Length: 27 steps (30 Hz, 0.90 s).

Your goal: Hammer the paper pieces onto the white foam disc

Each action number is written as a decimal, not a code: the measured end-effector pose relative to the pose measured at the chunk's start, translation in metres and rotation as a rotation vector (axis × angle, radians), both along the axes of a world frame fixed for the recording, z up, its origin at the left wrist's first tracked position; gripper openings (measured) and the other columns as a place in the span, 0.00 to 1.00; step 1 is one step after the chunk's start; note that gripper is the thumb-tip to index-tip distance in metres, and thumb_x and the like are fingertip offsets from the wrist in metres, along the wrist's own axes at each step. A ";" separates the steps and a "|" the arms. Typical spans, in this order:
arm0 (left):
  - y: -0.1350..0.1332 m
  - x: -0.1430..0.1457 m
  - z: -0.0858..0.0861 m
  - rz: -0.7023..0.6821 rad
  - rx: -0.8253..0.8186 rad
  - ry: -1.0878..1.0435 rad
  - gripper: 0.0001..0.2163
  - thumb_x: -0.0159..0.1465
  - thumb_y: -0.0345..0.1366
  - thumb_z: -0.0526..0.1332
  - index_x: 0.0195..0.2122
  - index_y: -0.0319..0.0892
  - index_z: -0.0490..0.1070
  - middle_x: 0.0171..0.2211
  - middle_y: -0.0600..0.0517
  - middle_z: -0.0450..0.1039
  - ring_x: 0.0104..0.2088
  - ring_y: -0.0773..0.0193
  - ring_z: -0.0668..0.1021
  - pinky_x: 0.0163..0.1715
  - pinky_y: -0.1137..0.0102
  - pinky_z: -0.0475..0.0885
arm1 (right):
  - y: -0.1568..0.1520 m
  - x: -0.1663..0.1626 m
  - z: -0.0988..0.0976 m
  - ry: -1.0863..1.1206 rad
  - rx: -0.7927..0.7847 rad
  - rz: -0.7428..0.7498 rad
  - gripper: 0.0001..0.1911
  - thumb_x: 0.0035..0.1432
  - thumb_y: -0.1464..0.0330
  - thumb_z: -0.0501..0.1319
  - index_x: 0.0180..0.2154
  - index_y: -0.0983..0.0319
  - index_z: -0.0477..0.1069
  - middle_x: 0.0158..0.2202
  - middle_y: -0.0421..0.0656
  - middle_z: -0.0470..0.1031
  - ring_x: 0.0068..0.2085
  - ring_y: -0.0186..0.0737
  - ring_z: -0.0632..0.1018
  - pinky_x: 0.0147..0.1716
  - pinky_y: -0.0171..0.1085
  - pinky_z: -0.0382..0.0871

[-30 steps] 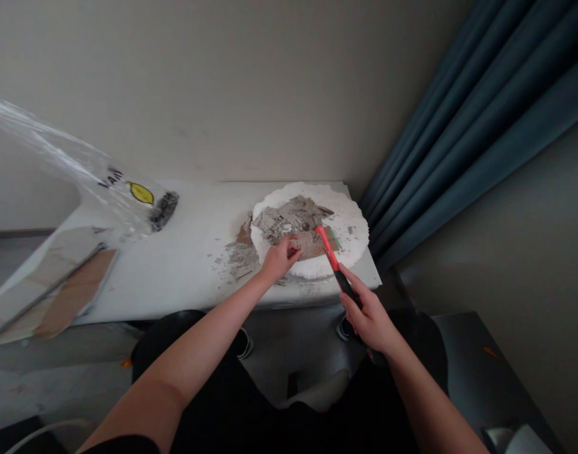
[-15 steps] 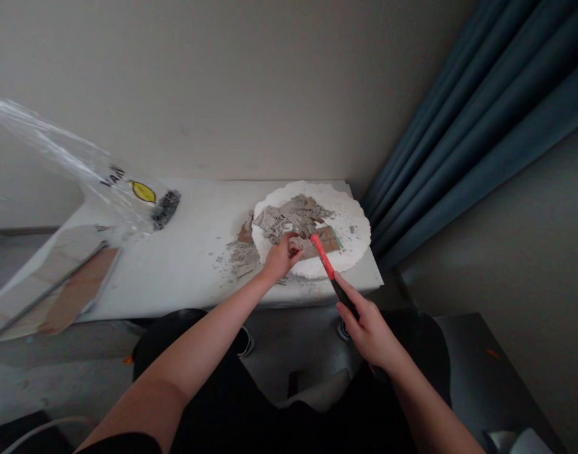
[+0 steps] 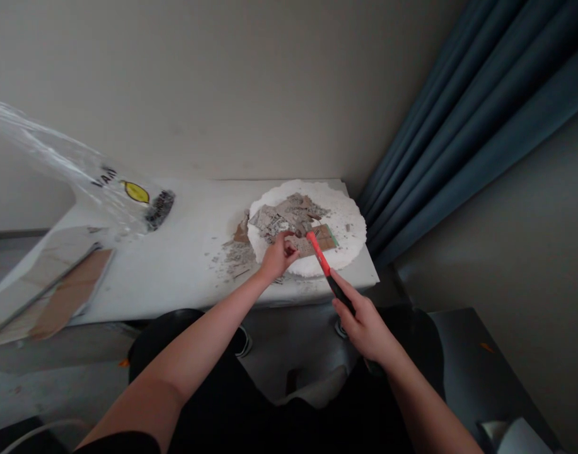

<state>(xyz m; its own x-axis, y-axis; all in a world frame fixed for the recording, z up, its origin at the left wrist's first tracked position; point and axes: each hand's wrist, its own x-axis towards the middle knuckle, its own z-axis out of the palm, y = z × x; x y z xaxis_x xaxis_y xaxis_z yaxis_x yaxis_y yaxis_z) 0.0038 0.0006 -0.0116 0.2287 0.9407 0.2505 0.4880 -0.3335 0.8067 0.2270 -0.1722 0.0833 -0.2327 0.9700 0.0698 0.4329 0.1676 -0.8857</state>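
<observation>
- Right hand (image 3: 364, 321), at five o'clock from the centre of the white slab: fingers closed around the black grip of the hammer.
- Hammer (image 3: 319, 251), red and black: handle running from the right hand toward eleven o'clock; head over the slab's middle, just beside the left fingertips; contact with the board cannot be told.
- Left hand (image 3: 274, 257), at eight o'clock: thumb and fingers curled near one another at the board's left end; whether they pinch anything cannot be told.
- Board (image 3: 325, 237), brown, green along its right edge: flat on the slab, from the centre toward three o'clock.
- Grey fragments (image 3: 282, 213), heaped: on the slab, ten to eleven o'clock; further bits spilled onto the table at nine.
- White slab (image 3: 353, 217), roundish, ragged-edged: at the right end of the table.
- Table (image 3: 184, 271), white-covered: reaching out toward nine o'clock.
- Clear plastic bag (image 3: 104, 198), yellow print: nine to ten o'clock.
- Cardboard (image 3: 74, 296), with a grey rod (image 3: 45, 292) across it: between eight and nine.
- Blue curtain (image 3: 442, 129): two o'clock.
</observation>
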 end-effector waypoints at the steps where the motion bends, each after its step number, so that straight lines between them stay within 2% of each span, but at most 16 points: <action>1: 0.000 0.000 -0.001 -0.004 0.002 0.005 0.24 0.60 0.34 0.64 0.55 0.43 0.57 0.30 0.57 0.76 0.27 0.68 0.77 0.30 0.72 0.69 | 0.000 0.000 0.000 0.001 0.011 0.002 0.31 0.69 0.68 0.54 0.71 0.53 0.52 0.64 0.43 0.68 0.64 0.48 0.70 0.61 0.49 0.66; 6: 0.000 -0.001 -0.002 -0.010 0.008 0.030 0.24 0.59 0.33 0.64 0.55 0.43 0.57 0.31 0.55 0.77 0.28 0.67 0.77 0.30 0.72 0.69 | 0.001 -0.001 -0.001 -0.029 -0.002 0.053 0.31 0.69 0.68 0.54 0.71 0.54 0.53 0.65 0.44 0.67 0.65 0.48 0.69 0.63 0.50 0.64; 10: 0.000 -0.002 -0.003 -0.017 -0.007 0.030 0.26 0.60 0.34 0.64 0.57 0.42 0.56 0.30 0.56 0.76 0.28 0.67 0.77 0.31 0.71 0.70 | -0.001 -0.003 -0.001 -0.007 -0.007 0.040 0.31 0.69 0.68 0.54 0.71 0.54 0.52 0.65 0.44 0.67 0.63 0.47 0.71 0.62 0.49 0.65; 13: 0.001 -0.003 -0.004 0.003 -0.027 -0.020 0.28 0.60 0.35 0.66 0.59 0.43 0.55 0.33 0.54 0.77 0.31 0.66 0.79 0.33 0.70 0.71 | -0.002 -0.002 -0.002 0.004 -0.011 0.040 0.31 0.69 0.68 0.54 0.71 0.54 0.53 0.66 0.44 0.66 0.65 0.47 0.69 0.64 0.50 0.62; 16: 0.002 -0.002 -0.004 0.016 -0.029 -0.053 0.27 0.60 0.36 0.66 0.58 0.44 0.56 0.35 0.53 0.78 0.34 0.64 0.80 0.34 0.70 0.72 | -0.002 -0.002 -0.002 0.008 -0.033 0.029 0.31 0.69 0.68 0.54 0.71 0.54 0.53 0.66 0.44 0.67 0.64 0.48 0.69 0.64 0.51 0.63; 21: 0.003 0.000 -0.002 0.001 -0.032 -0.025 0.25 0.60 0.35 0.65 0.56 0.44 0.58 0.34 0.53 0.78 0.33 0.65 0.79 0.34 0.70 0.72 | -0.001 -0.001 0.002 -0.005 -0.024 0.013 0.32 0.68 0.68 0.55 0.71 0.54 0.53 0.64 0.44 0.69 0.63 0.49 0.71 0.62 0.52 0.66; 27: 0.002 0.000 -0.002 -0.009 -0.033 -0.006 0.25 0.60 0.35 0.65 0.56 0.44 0.59 0.33 0.54 0.78 0.33 0.65 0.79 0.35 0.69 0.72 | -0.002 0.000 -0.001 -0.008 -0.021 0.010 0.32 0.68 0.68 0.54 0.71 0.54 0.53 0.65 0.44 0.67 0.64 0.48 0.69 0.63 0.51 0.63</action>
<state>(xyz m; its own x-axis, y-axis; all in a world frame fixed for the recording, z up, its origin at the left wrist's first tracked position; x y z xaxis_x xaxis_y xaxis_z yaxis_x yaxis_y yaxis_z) 0.0039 0.0031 -0.0140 0.2355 0.9466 0.2205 0.4802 -0.3105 0.8204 0.2269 -0.1742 0.0822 -0.2428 0.9689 0.0477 0.4382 0.1534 -0.8857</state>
